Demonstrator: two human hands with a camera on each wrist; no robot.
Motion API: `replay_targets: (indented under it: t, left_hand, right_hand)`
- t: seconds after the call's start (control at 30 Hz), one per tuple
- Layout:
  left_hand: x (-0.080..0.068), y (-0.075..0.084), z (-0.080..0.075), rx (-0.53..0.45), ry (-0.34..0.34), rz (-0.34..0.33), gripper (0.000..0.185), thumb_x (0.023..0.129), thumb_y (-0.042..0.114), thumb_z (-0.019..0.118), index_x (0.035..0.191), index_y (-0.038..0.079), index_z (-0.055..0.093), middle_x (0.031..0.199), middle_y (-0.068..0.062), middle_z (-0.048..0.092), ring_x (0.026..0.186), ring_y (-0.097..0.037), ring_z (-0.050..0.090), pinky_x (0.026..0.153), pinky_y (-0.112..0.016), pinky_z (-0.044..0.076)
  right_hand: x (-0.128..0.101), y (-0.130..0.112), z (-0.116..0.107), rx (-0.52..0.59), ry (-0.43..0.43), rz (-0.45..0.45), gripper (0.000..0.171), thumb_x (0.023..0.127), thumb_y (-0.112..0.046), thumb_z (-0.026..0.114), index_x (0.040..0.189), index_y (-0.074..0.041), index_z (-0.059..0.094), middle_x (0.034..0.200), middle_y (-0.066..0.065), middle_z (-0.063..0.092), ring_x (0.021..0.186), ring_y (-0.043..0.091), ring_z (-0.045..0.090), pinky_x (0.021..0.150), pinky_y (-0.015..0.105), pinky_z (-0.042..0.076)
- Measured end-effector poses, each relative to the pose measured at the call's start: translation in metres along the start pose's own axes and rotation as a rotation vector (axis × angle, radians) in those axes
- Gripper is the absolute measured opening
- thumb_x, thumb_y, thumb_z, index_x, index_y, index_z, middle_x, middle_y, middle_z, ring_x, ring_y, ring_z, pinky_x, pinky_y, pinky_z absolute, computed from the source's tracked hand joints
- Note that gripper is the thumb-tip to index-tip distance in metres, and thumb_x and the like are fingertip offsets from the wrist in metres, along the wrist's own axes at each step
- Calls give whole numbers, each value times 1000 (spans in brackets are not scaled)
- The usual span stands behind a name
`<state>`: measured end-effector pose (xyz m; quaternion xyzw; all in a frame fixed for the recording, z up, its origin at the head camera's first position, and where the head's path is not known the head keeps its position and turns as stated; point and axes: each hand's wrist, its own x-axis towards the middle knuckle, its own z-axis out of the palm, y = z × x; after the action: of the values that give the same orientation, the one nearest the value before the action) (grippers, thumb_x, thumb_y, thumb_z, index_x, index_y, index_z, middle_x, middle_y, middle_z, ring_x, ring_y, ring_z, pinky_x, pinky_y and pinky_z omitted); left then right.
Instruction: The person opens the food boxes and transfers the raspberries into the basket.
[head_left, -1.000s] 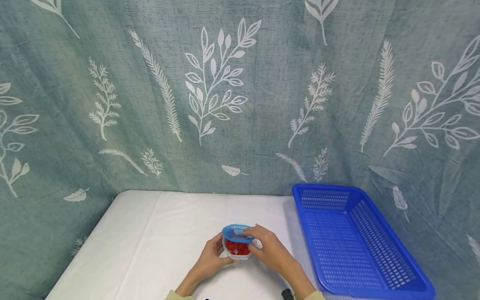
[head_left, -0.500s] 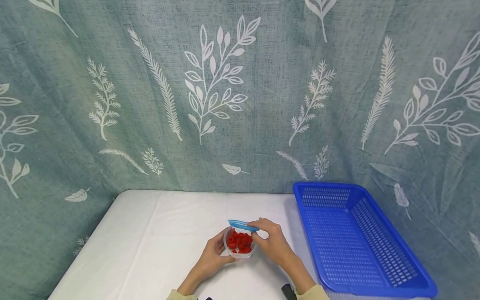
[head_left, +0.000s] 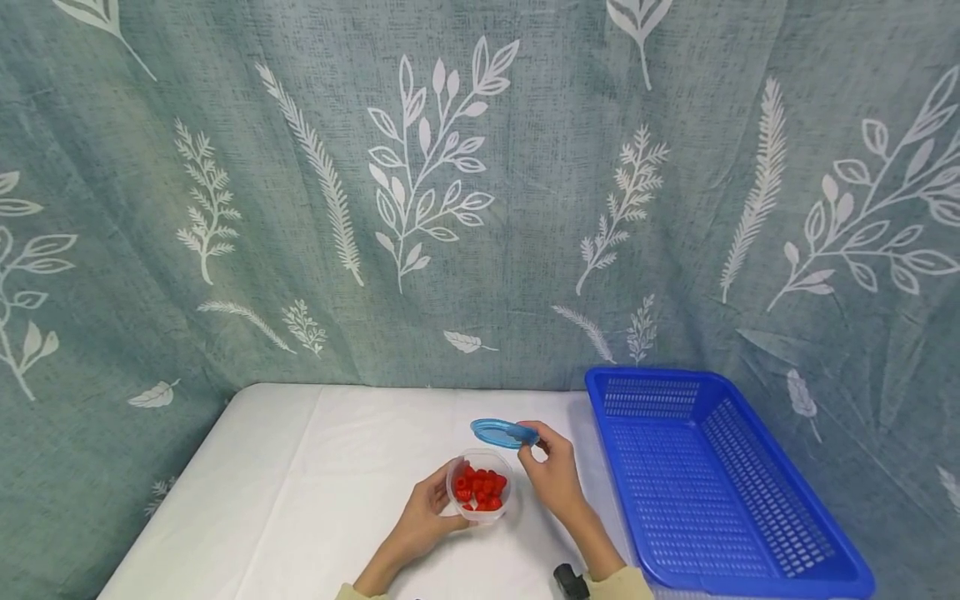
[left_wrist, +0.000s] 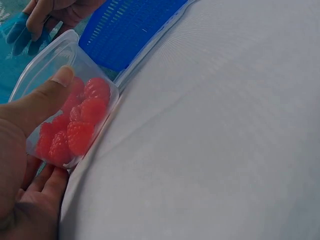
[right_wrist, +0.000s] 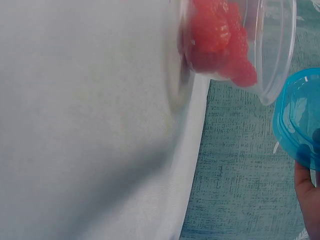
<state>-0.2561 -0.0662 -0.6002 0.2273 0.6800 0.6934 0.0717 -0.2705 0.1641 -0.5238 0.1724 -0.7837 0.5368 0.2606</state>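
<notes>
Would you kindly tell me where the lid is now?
In the head view, the blue lid is in the right hand, clear of the container and left of the basket.

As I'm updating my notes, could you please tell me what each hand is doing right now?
Left hand: holding the tub of berries.
Right hand: holding the lid by its edge.

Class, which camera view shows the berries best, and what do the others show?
The left wrist view: the berries appear large, their bumpy texture plain through the clear tub. The head view shows them small, from above; the right wrist view cuts them off at the top.
</notes>
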Motion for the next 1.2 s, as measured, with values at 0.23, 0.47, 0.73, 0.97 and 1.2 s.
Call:
replay_targets:
  t: [0.23,0.47,0.73,0.97,1.2]
  left_hand:
    - [1,-1,1,3,4,-9,92,80,3,85,157,2,34,157,-20,44,148,-36,36,118,-29,35]
    - [1,2,2,1,4,-41,93,80,4,85,157,2,34,158,-19,42,150,-34,35,118,-27,35]
    - [2,2,3,-2,-3,-42,92,81,5,85,157,2,33,158,-19,42,149,-36,35,118,-27,36]
    - [1,2,1,28,6,-44,92,80,8,86,157,5,36,157,-17,44,149,-36,36,117,-26,37]
    - [1,1,0,27,10,-64,93,79,9,87,157,9,37,158,-12,45,150,-30,36,117,-22,36]
  right_hand:
    - [8,11,0,41,17,36,41,78,23,60,109,-1,72,104,12,75,96,18,67,87,26,61]
    - [17,17,-2,98,13,116,44,80,22,61,119,2,68,108,16,73,95,22,66,77,20,59]
    - [29,18,1,155,17,270,41,87,15,65,128,11,61,108,27,71,94,25,67,75,14,57]
    - [36,38,6,242,-29,362,40,95,4,64,135,6,59,118,25,70,105,21,66,80,14,57]
    - [38,53,11,268,-54,428,41,97,5,59,138,8,55,122,28,67,96,9,64,76,15,56]
